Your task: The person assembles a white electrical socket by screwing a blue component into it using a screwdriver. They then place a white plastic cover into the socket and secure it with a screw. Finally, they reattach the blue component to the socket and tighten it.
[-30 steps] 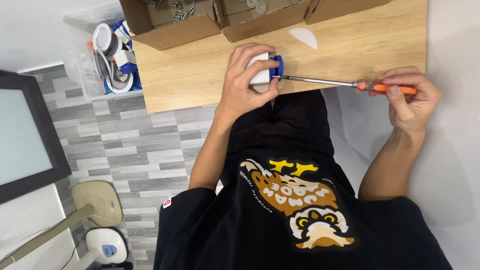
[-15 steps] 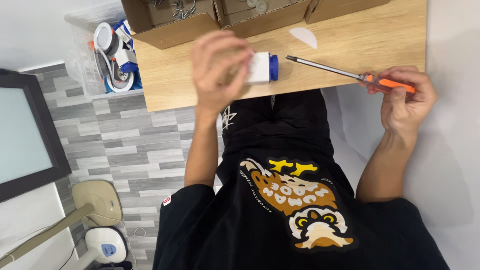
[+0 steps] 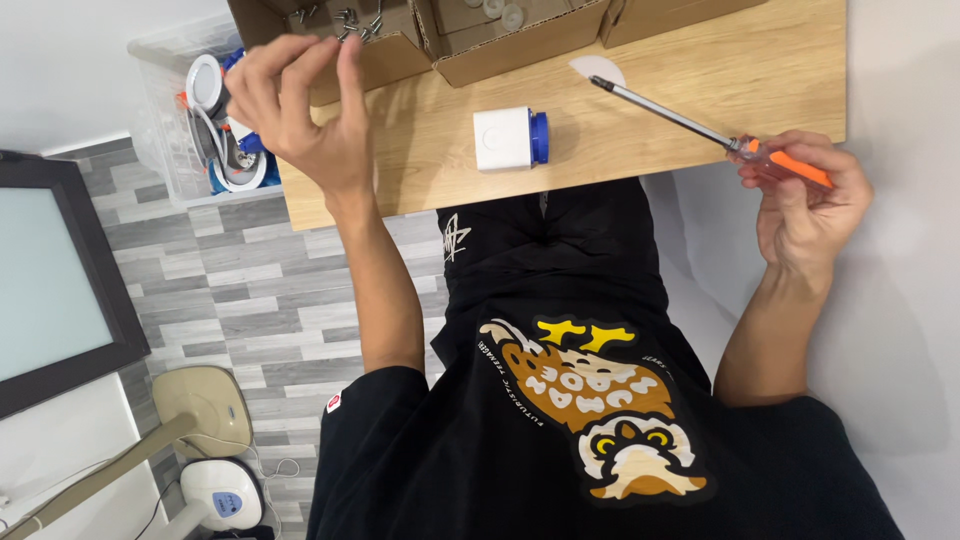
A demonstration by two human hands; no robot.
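Small white boxy part with a blue round cap on one side, lying untouched on the wooden table. Left hand raised, fingers loosely curled, holding nothing visible. Right hand clasping an orange-handled screwdriver.

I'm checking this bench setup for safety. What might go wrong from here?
1. The right hand grips the screwdriver only by its orange handle, with the long shaft angled out over the table; its tip might scratch the wood or slip.
2. The white and blue part lies unheld near the table's front edge, so a bump might knock it off.
3. The left hand is raised beside the cardboard box of screws and may spill it.
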